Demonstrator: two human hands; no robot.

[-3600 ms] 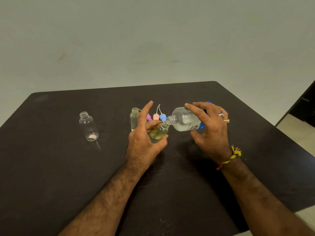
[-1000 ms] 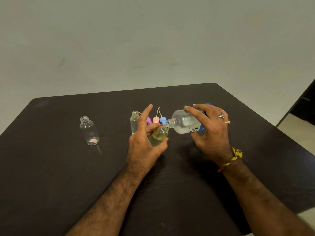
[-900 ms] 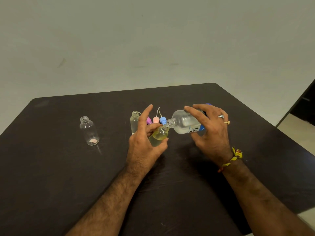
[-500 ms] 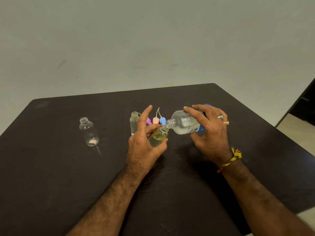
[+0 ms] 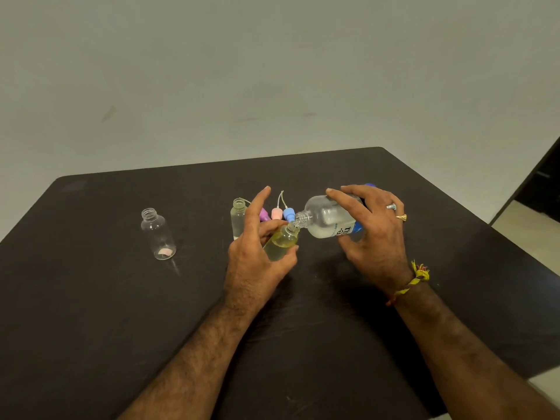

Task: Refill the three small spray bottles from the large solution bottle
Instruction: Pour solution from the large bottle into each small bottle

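I see my left hand (image 5: 257, 259) gripping a small spray bottle (image 5: 280, 242), thumb and curled fingers around its body while the index finger sticks straight up. The bottle is tilted, its open neck leaning toward the right, and it holds a pale yellowish liquid. My right hand (image 5: 371, 237) is wrapped around the large solution bottle (image 5: 327, 218), which lies nearly on its side with its open mouth touching the small bottle's neck; clear liquid sits in the lower part of it, and a blue label shows under my fingers. Two rings are on that hand and a yellow thread band (image 5: 413, 278) is tied at the wrist.

Just behind the held spray bottle, three spray caps lie on the dark tabletop (image 5: 91, 328): a purple cap (image 5: 264, 214), a pink cap (image 5: 276, 213) and a blue cap (image 5: 288, 213), the pink and blue with thin white tubes pointing away from me. Just left of the held bottle, partly hidden by my index finger, a second small bottle (image 5: 238, 218) stands upright and uncapped. Well to the left of the held bottle, a third small bottle (image 5: 158, 234) stands upright, uncapped, with a pinkish bit at its bottom.
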